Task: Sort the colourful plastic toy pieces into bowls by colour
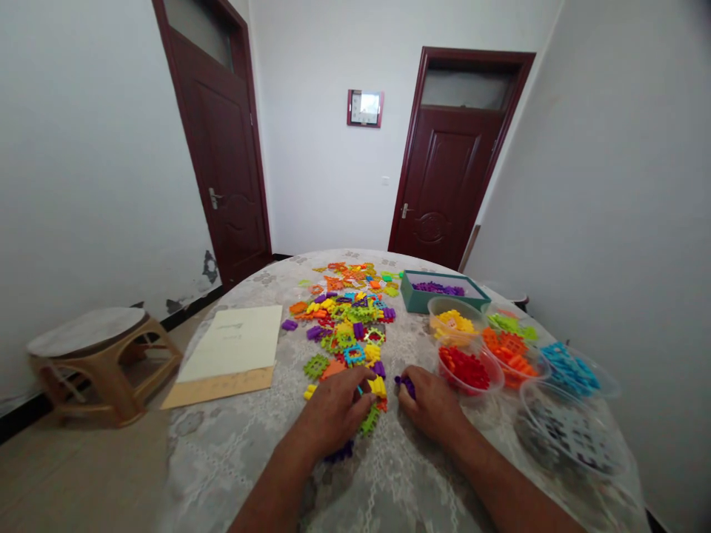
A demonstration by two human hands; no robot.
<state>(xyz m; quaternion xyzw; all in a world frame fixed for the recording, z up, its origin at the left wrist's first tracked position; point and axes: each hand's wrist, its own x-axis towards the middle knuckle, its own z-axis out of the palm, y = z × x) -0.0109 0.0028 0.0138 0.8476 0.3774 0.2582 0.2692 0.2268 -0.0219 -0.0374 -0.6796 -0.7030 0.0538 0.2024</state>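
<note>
My left hand [340,407] is over the near end of a long pile of coloured plastic pieces [344,337], its thumb and fingers closed round a small blue piece [364,387]. Just right of the pile, my right hand [425,400] rests low over the table with its fingers closed on a purple piece [405,385]. Yellow pieces [378,386] lie beside the left fingertips, and a green piece [369,420] lies below them. Another purple piece [340,451] is partly hidden under my left wrist.
Clear bowls at the right hold yellow [452,324], red [464,368], orange [511,352], green, blue [569,369] and grey pieces [572,433]. Behind them stands a green box [416,298] with purple pieces. Paper [238,344] lies at the left; a stool [105,355] stands beyond.
</note>
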